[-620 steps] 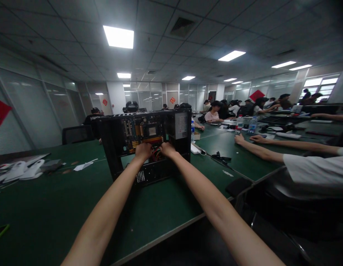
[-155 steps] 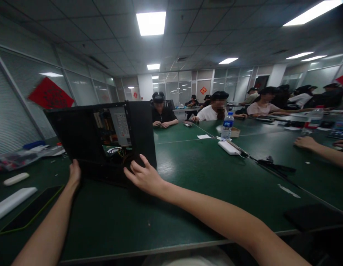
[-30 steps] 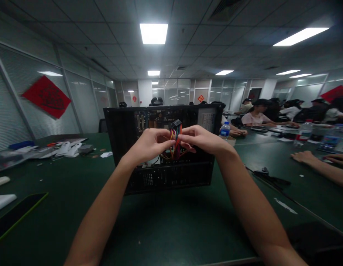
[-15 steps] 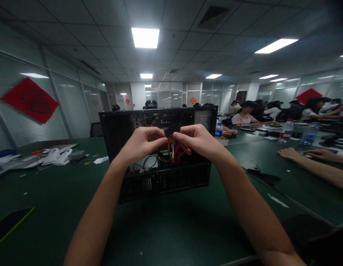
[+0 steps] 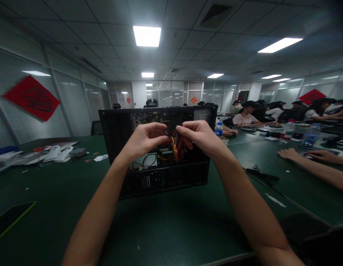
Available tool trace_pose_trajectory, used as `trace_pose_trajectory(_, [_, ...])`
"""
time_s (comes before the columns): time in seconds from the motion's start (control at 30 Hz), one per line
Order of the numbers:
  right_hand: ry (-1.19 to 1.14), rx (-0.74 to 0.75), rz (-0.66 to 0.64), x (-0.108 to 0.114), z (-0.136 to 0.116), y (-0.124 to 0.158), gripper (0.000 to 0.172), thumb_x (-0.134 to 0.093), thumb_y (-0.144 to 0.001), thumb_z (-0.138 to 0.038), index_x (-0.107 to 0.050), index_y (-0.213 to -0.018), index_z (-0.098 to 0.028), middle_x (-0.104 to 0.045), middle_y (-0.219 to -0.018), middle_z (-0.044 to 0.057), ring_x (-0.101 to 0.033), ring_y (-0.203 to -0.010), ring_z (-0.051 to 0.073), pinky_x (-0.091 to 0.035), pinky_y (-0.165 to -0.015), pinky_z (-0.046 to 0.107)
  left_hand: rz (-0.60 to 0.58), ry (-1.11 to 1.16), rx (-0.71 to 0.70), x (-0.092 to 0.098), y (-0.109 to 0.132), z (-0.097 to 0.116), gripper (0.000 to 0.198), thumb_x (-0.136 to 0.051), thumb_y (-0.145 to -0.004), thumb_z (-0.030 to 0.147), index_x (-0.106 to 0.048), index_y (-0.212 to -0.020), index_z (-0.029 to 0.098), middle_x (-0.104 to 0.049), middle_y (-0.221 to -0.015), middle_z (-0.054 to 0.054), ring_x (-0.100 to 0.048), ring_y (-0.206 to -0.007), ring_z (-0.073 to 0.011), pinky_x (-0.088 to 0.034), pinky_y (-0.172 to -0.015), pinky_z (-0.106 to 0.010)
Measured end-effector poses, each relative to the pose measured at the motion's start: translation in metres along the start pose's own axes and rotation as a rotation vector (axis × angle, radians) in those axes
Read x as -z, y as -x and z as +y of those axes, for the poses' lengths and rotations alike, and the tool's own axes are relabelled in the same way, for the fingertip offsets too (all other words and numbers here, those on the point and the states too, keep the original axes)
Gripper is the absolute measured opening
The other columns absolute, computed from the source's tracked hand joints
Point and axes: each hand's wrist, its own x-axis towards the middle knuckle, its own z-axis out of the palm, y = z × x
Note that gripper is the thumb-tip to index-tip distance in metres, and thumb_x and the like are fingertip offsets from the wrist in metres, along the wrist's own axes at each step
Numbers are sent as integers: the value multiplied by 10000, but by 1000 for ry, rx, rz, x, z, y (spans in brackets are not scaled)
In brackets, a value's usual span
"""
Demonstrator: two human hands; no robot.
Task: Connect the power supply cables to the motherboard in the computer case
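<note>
An open black computer case (image 5: 185,180) stands on the green table in front of me. My left hand (image 5: 146,139) reaches over its opening, thumb and fingers closed at a small black connector (image 5: 167,132). Beside it, my right hand (image 5: 201,136) pinches the upper end of a bundle of yellow, red and black power cables (image 5: 175,146). The bundle runs down into the case. Inside, a motherboard (image 5: 157,117) shows behind my hands, and thinner loose wires (image 5: 145,162) lie lower left. My fingers hide part of the connector.
White packaging and scraps (image 5: 62,153) lie on the table (image 5: 149,229) at left, with a dark green-edged pad (image 5: 13,220) nearer. Right are a black cable (image 5: 262,175), bottles (image 5: 287,131) and a co-worker's forearm (image 5: 312,162). People sit farther back.
The cable bundle has shifted slightly right and shows more between my hands. My right hand has risen a little, and the black connector by my left fingers has turned.
</note>
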Motion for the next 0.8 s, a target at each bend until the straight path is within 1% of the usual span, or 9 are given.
trace_pose_trajectory(0.07, [-4, -2, 15, 0, 1, 0, 518, -672, -824, -623, -508, -581, -196, -477, -463, -42, -411, -421, 76, -295, -439, 235, 20, -27, -25, 0, 1, 1, 393, -799, -779, 357, -671, -1063, 117, -768, -1002, -98, -747, -921, -234, -620, -902, -415])
trace_pose_trajectory(0.2, [-20, -21, -9, -1, 4, -1, 504, -657, -844, -604, -509, -593, -193, -479, -462, -42, -414, -425, 77, -296, -444, 234, 96, -165, -104, -1, 3, 2, 359, -771, -811, 356, -676, -1062, 117, -762, -1015, -102, -741, -934, -225, -621, -890, -375])
trace_pose_trajectory(0.27, [-39, -23, -24, -2, 7, -2, 492, -651, -855, -588, -507, -603, -190, -478, -470, -43, -410, -425, 73, -289, -443, 231, 124, -203, -133, -1, 4, 3, 421, -776, -808, 344, -658, -1147, 124, -762, -1013, -102, -739, -932, -220, -621, -880, -353])
trace_pose_trajectory(0.33, [-67, -29, -42, -4, 10, -2, 484, -651, -857, -580, -502, -614, -189, -464, -479, -50, -397, -426, 69, -279, -440, 229, 116, -215, -143, -1, 5, 5, 513, -773, -811, 332, -618, -1257, 133, -765, -1010, -98, -742, -920, -217, -625, -866, -343])
trace_pose_trajectory(0.37, [-85, -35, -52, -4, 11, -3, 481, -654, -853, -581, -502, -620, -189, -450, -482, -55, -385, -428, 67, -271, -438, 227, 103, -222, -144, -1, 6, 6, 533, -764, -821, 327, -604, -1292, 135, -766, -1010, -96, -743, -914, -216, -626, -860, -342])
trace_pose_trajectory(0.43, [-111, -44, -58, -6, 13, -4, 471, -665, -839, -587, -516, -642, -186, -439, -506, -60, -371, -448, 66, -266, -443, 223, 80, -261, -149, -1, 7, 7, 510, -739, -842, 315, -613, -1303, 136, -767, -1016, -95, -743, -908, -216, -626, -855, -344])
trace_pose_trajectory(0.53, [-89, -33, -35, -8, 14, -5, 441, -673, -819, -586, -570, -698, -175, -500, -598, -39, -423, -532, 81, -321, -488, 218, 74, -362, -173, 1, 8, 9, 475, -730, -844, 290, -644, -1288, 143, -768, -1028, -86, -739, -908, -210, -618, -861, -340])
trace_pose_trajectory(0.63, [-37, -6, -24, -10, 12, -6, 416, -641, -842, -569, -599, -744, -167, -562, -684, -14, -489, -623, 105, -383, -558, 227, 87, -469, -203, 2, 8, 10, 464, -730, -839, 276, -663, -1281, 152, -771, -1015, -74, -733, -890, -197, -608, -861, -323])
trace_pose_trajectory(0.8, [17, 27, -51, -11, 11, -5, 386, -603, -881, -538, -625, -813, -159, -604, -748, 6, -528, -686, 126, -421, -610, 244, 108, -535, -220, 1, 8, 13, 529, -724, -842, 313, -632, -1338, 156, -768, -969, -66, -720, -834, -181, -594, -820, -294])
